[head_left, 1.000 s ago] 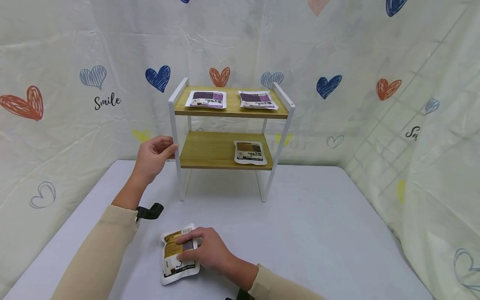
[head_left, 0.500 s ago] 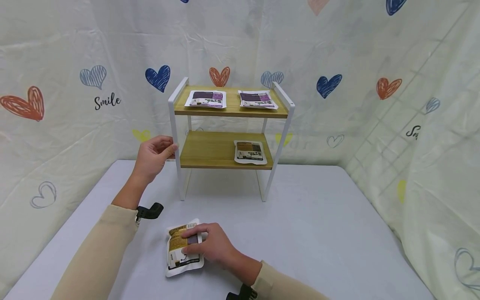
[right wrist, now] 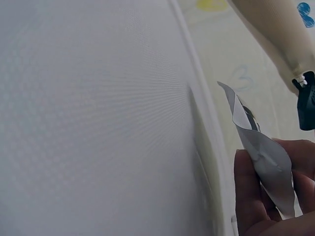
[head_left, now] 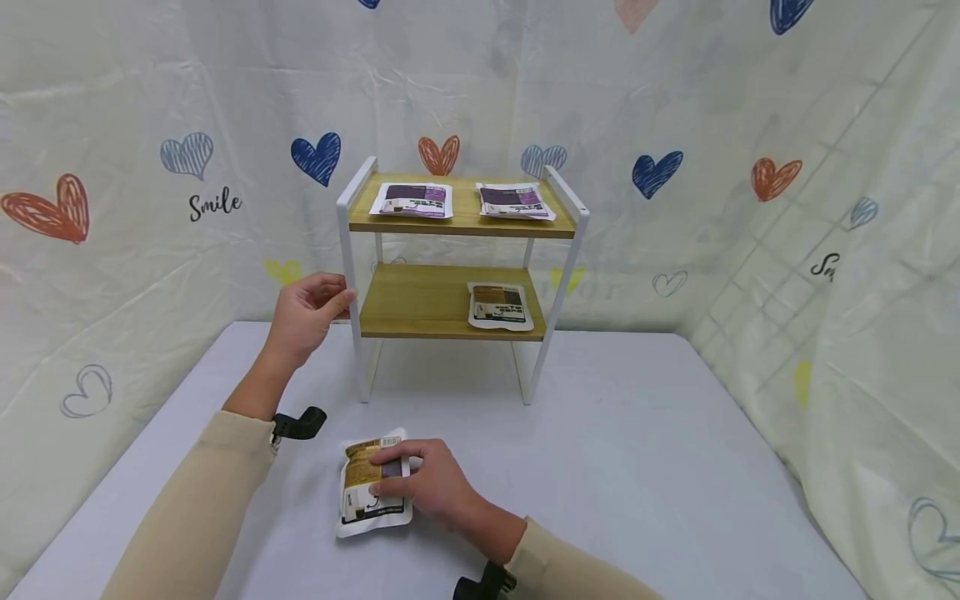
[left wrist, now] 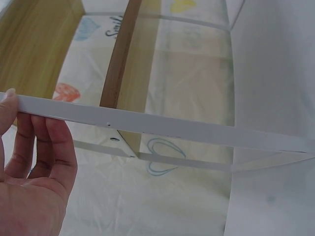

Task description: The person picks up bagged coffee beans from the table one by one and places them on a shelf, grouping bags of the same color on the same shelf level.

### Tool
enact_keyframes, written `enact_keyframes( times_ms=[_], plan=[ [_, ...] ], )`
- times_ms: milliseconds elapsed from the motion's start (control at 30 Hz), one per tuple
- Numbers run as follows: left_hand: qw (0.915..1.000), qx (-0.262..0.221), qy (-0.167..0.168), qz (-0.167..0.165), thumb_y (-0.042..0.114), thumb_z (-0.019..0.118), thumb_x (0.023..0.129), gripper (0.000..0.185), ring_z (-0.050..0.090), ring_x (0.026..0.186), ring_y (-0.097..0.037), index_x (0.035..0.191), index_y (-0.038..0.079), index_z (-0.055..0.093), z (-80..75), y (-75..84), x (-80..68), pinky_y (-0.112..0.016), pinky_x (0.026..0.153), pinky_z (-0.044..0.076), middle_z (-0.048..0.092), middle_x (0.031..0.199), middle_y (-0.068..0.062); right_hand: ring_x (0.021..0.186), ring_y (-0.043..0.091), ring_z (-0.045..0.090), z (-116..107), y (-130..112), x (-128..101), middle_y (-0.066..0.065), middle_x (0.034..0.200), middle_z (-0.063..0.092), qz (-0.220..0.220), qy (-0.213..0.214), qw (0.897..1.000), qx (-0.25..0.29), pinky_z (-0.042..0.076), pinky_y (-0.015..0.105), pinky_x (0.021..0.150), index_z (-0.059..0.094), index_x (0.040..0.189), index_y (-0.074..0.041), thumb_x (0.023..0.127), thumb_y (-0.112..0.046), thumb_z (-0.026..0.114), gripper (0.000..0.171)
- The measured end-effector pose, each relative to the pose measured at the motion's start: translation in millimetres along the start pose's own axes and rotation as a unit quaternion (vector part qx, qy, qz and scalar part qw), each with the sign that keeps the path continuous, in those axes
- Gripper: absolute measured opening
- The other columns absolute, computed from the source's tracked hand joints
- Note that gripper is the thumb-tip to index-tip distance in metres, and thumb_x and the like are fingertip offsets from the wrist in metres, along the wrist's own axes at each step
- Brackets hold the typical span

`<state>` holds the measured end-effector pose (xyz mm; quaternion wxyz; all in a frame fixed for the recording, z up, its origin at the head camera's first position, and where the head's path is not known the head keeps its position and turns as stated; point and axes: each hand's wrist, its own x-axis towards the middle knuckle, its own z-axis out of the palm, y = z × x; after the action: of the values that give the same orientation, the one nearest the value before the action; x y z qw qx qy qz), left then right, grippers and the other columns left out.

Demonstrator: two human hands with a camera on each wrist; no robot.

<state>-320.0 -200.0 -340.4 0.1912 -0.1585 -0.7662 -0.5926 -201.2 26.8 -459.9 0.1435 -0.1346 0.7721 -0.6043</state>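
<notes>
My left hand [head_left: 306,317] pinches the white front-left leg [left wrist: 162,125] of a small two-tier rack [head_left: 408,296] with wooden shelves; in the left wrist view its thumb lies on one side, curled fingers on the other. Lower down, my right hand [head_left: 438,492] grips the right edge of a white food pouch [head_left: 358,497] with a gold-brown label. From the right wrist view, the pouch [right wrist: 268,160] appears raised off the tabletop, thumb and fingers on its two faces. What the pouch contains is hidden.
Two purple-labelled pouches, one left [head_left: 412,201] and one right [head_left: 516,201], lie on the top shelf. A brown-labelled pouch [head_left: 499,306] lies on the lower shelf's right side. The rack stands on a white-covered table [head_left: 637,450], before a heart-printed curtain [head_left: 480,83].
My right hand has carried the pouch a little forward and to the right, towards the rack. The left hand keeps its place on the leg.
</notes>
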Motion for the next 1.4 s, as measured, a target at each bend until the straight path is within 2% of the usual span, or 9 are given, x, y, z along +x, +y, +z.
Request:
enact_keyframes(
  times_ms=[233,633,833,1200,1400],
  plan=[
    [1.0,-0.008,0.005,0.0,0.024,0.072,0.096,0.028,0.071,0.085,-0.005,0.118,0.006,0.071,0.4,0.0,0.1,-0.018,0.077,0.061,0.071,0.096,0.014,0.119,0.018,0.057,-2.6,-0.9,2.1,-0.003,0.126,0.07,-0.011,0.004,1.0,-0.002,0.051,0.032,0.097,0.082,0.103,-0.023,0.077,-0.006,0.089,0.032],
    [0.9999,-0.005,0.01,-0.003,0.024,0.073,0.096,0.028,0.071,0.084,-0.006,0.118,0.005,0.071,0.6,0.2,-0.2,-0.018,0.076,0.061,0.071,0.097,0.013,0.109,0.016,0.061,-6.2,-1.3,8.6,0.0,0.125,0.069,-0.01,0.01,1.0,0.016,0.056,0.024,0.081,0.082,0.104,-0.022,0.077,-0.005,0.089,0.033],
    [0.9999,-0.001,0.011,-0.004,0.025,0.073,0.096,0.031,0.071,0.084,-0.006,0.119,0.005,0.071,1.4,0.6,0.0,-0.018,0.077,0.061,0.071,0.097,0.013,0.107,0.016,0.061,-8.6,-3.5,10.2,0.0,0.125,0.068,-0.005,0.019,1.0,0.018,0.057,0.024,0.078,0.082,0.105,-0.023,0.078,-0.006,0.088,0.033],
    [0.9999,0.006,0.007,-0.005,0.027,0.072,0.097,0.035,0.071,0.085,-0.006,0.121,0.002,0.069,1.1,1.8,-0.5,-0.018,0.078,0.061,0.071,0.1,0.007,0.102,0.018,0.064,-11.4,-7.0,12.4,0.002,0.124,0.066,-0.008,0.031,0.999,0.04,0.06,0.025,0.077,0.082,0.108,-0.021,0.079,-0.007,0.088,0.033],
    [1.0,0.007,0.004,-0.004,0.027,0.072,0.097,0.037,0.071,0.084,-0.006,0.122,0.0,0.068,1.0,2.6,-0.6,-0.018,0.078,0.061,0.072,0.104,-0.001,0.1,0.016,0.064,-14.8,-6.7,16.8,0.002,0.125,0.065,-0.011,0.032,0.999,0.041,0.061,0.025,0.077,0.081,0.109,-0.023,0.079,-0.009,0.088,0.033]
  ],
)
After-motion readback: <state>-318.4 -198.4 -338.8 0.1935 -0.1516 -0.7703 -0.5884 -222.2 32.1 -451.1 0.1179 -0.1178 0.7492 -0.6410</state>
